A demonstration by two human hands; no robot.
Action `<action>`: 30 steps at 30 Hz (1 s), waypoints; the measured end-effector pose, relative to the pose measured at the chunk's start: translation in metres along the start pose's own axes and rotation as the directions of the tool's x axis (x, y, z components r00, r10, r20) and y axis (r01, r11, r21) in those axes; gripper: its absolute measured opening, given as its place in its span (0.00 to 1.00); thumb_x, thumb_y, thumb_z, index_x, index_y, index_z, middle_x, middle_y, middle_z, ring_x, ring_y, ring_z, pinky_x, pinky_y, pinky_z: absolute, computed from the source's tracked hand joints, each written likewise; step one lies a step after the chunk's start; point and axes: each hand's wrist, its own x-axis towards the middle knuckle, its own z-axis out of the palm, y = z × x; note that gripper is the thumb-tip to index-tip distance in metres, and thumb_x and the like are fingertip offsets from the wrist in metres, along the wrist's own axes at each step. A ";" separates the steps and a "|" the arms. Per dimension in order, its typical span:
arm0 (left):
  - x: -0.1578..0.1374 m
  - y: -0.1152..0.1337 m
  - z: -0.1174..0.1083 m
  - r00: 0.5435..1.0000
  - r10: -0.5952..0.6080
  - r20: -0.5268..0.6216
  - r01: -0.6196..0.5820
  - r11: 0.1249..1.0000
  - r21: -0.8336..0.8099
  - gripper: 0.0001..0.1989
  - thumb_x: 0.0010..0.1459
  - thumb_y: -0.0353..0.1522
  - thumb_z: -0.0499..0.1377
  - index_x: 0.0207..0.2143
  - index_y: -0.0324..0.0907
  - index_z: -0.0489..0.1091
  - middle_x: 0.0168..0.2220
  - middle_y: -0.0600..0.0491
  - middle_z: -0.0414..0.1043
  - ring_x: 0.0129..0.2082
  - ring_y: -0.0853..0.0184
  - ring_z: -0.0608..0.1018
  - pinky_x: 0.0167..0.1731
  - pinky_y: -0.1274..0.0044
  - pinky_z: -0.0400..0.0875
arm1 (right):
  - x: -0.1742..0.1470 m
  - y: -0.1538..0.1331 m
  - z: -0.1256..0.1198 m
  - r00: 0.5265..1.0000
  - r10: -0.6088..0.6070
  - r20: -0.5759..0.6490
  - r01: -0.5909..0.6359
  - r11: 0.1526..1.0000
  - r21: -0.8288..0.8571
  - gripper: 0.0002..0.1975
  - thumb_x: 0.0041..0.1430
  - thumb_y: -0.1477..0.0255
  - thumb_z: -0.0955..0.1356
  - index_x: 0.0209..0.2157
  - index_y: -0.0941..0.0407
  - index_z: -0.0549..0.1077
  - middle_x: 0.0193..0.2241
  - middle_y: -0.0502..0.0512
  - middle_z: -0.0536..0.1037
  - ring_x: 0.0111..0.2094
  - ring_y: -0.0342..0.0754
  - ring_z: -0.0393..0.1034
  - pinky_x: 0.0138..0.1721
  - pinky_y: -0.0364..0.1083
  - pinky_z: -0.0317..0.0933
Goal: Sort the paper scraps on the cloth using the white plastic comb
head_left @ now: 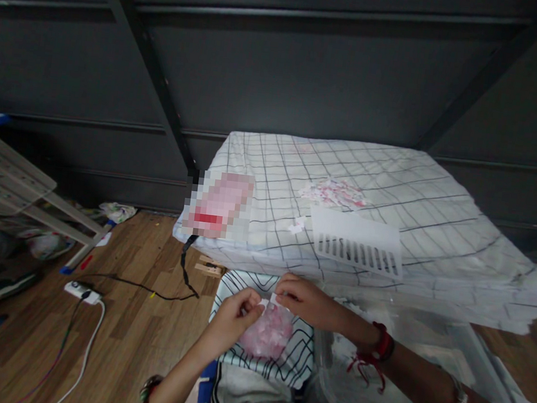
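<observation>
pinching white bits, the left hand and right hand work over a partly filled bag, lower centre; a loose pile, centre-right, apparently remains.

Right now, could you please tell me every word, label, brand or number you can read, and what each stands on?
None can be read.
White sheet: a row of dark slanted marks, too blurred to tell whether they are writing.
Pink-and-white pile: too small and blurred.
Bag of pink pieces by the hands: nothing legible.
Pink-and-red object: pixelated, so unreadable.
</observation>
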 end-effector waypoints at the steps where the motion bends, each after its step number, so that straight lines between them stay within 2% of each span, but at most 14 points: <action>1: 0.000 0.001 0.000 1.000 -0.004 0.002 0.004 1.000 -0.010 0.11 0.52 0.38 0.55 0.24 0.42 0.59 0.22 0.59 0.57 0.24 0.71 0.63 0.25 0.80 0.57 | 0.000 0.000 0.001 1.000 0.000 -0.009 0.000 1.000 -0.005 0.07 0.54 0.78 0.63 0.25 0.57 0.68 0.29 0.52 0.68 0.32 0.43 0.65 0.35 0.43 0.60; 8: 0.001 0.008 0.006 1.000 -0.011 -0.021 0.010 1.000 -0.013 0.11 0.51 0.39 0.54 0.25 0.41 0.60 0.22 0.58 0.59 0.24 0.70 0.64 0.25 0.80 0.57 | 0.000 -0.001 0.014 0.994 0.019 -0.105 -0.022 0.999 -0.026 0.08 0.51 0.80 0.65 0.21 0.57 0.69 0.29 0.51 0.69 0.33 0.43 0.65 0.35 0.43 0.59; 15: -0.002 0.012 0.007 0.999 -0.003 -0.040 0.005 0.999 0.043 0.09 0.51 0.38 0.55 0.26 0.40 0.65 0.23 0.56 0.64 0.25 0.69 0.67 0.26 0.80 0.60 | 0.001 0.000 0.023 0.979 0.078 -0.189 -0.085 0.996 -0.028 0.07 0.51 0.78 0.66 0.20 0.58 0.70 0.30 0.52 0.69 0.29 0.41 0.63 0.30 0.42 0.58; 20: -0.002 0.010 0.006 0.999 0.007 -0.053 -0.002 0.996 0.092 0.10 0.52 0.38 0.54 0.25 0.40 0.64 0.22 0.57 0.63 0.24 0.69 0.66 0.25 0.80 0.59 | 0.001 -0.002 0.024 0.980 0.100 -0.174 -0.106 0.994 -0.020 0.04 0.49 0.76 0.68 0.22 0.57 0.71 0.29 0.52 0.71 0.28 0.41 0.65 0.29 0.41 0.58; 23: -0.002 0.007 0.003 0.998 -0.003 -0.055 0.009 0.995 0.098 0.09 0.50 0.37 0.54 0.24 0.40 0.64 0.21 0.57 0.61 0.23 0.69 0.65 0.24 0.80 0.58 | 0.000 -0.002 0.022 0.981 0.118 -0.153 -0.122 0.992 -0.015 0.01 0.50 0.75 0.67 0.28 0.57 0.72 0.27 0.50 0.73 0.26 0.41 0.65 0.27 0.40 0.58; 27: -0.004 0.003 -0.006 0.996 -0.019 -0.082 0.028 0.993 0.110 0.08 0.49 0.36 0.54 0.23 0.41 0.64 0.20 0.58 0.60 0.23 0.70 0.65 0.24 0.80 0.57 | -0.003 -0.001 0.018 0.981 0.136 -0.136 -0.142 0.989 -0.040 0.11 0.52 0.78 0.63 0.38 0.57 0.72 0.29 0.51 0.76 0.27 0.43 0.68 0.29 0.42 0.60; 30: -0.005 0.002 -0.012 0.995 -0.020 -0.096 0.032 0.991 0.131 0.09 0.49 0.37 0.54 0.23 0.41 0.63 0.20 0.58 0.60 0.23 0.69 0.65 0.23 0.80 0.57 | -0.003 -0.001 0.016 0.992 0.097 -0.078 -0.103 0.991 -0.081 0.09 0.52 0.78 0.63 0.32 0.57 0.74 0.28 0.52 0.77 0.30 0.44 0.70 0.33 0.42 0.60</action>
